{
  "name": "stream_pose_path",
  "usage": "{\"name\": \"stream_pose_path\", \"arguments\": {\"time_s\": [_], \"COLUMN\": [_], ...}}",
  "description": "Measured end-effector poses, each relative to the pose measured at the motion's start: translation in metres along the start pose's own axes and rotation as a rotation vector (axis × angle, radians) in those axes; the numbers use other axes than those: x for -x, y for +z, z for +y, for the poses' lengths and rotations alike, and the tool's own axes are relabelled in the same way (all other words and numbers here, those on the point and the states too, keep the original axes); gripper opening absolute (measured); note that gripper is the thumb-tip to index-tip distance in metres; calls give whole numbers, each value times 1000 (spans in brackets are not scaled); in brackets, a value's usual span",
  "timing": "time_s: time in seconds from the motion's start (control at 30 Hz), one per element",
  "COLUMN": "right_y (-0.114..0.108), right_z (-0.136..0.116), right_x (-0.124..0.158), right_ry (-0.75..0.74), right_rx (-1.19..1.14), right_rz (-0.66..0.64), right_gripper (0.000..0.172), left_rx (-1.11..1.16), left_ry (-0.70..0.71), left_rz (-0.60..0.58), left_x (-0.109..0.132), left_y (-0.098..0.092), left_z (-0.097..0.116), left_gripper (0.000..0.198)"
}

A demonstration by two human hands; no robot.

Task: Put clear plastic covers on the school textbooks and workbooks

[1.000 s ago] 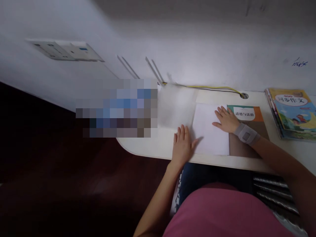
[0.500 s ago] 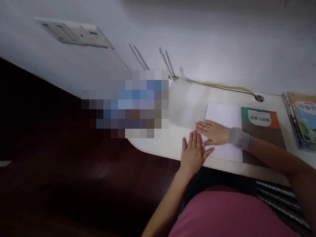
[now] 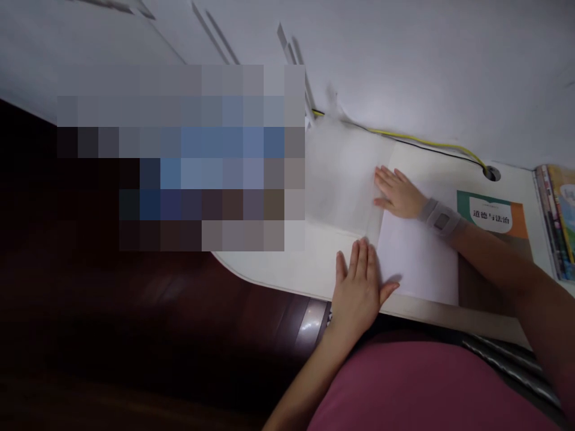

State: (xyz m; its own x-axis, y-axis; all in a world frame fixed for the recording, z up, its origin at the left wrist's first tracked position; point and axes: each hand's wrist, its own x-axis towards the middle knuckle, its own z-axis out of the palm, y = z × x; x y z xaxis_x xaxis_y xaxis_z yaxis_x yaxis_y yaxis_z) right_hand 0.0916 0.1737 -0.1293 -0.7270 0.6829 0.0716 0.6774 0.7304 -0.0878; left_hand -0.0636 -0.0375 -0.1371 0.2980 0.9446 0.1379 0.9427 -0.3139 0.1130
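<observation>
A textbook [image 3: 516, 222] with a green, orange and brown cover lies on the white desk, Chinese characters on its label. Left of that cover, a plain white page or sheet [image 3: 417, 263] lies flat. Beyond its left edge spreads a translucent, film-like sheet [image 3: 339, 179]. My right hand [image 3: 399, 193], a grey band on its wrist, rests open and flat over the upper left edge of the white page. Nearer the desk's front, my left hand [image 3: 359, 287] lies open, fingertips by the film's lower edge and thumb toward the white page.
Several books [image 3: 554, 221] stand or lie at the far right. A yellow cable [image 3: 431, 142] and a black one run along the wall into a desk hole [image 3: 492, 173]. The desk's rounded front edge [image 3: 251, 279] is at left, above a dark floor. A blurred patch hides the left end.
My right hand has slid away from me, up along the page's left edge, apart from my left hand. The left hand stays near the front edge. The camera view has shifted.
</observation>
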Motion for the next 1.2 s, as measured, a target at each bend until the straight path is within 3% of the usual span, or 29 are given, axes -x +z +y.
{"name": "stream_pose_path", "arguments": {"time_s": [0.17,0.43,0.57,0.77,0.97,1.1,1.2], "right_y": [-7,-19,-18,-9,-3,4,8], "right_z": [-2,-69,-81,-63,-20,1,2], "right_x": [3,58,63,51,14,-5,-9], "right_ry": [-45,-309,-348,-241,-79,-3,28], "right_rx": [47,-7,-13,3,-8,0,2], "right_rz": [-18,-41,-28,-42,-58,-37,-13], "right_gripper": [76,79,75,78,77,64,59], "left_rx": [7,71,81,76,95,177,214], "left_ry": [3,11,62,139,120,65,-105], "left_rz": [6,53,42,7,6,70,108], "left_x": [1,1,3,3,3,-2,-10], "left_y": [-1,-1,0,-4,-4,-3,-6], "left_z": [-1,-4,-10,-19,-19,-20,-17], "left_gripper": [76,68,69,71,72,49,34]}}
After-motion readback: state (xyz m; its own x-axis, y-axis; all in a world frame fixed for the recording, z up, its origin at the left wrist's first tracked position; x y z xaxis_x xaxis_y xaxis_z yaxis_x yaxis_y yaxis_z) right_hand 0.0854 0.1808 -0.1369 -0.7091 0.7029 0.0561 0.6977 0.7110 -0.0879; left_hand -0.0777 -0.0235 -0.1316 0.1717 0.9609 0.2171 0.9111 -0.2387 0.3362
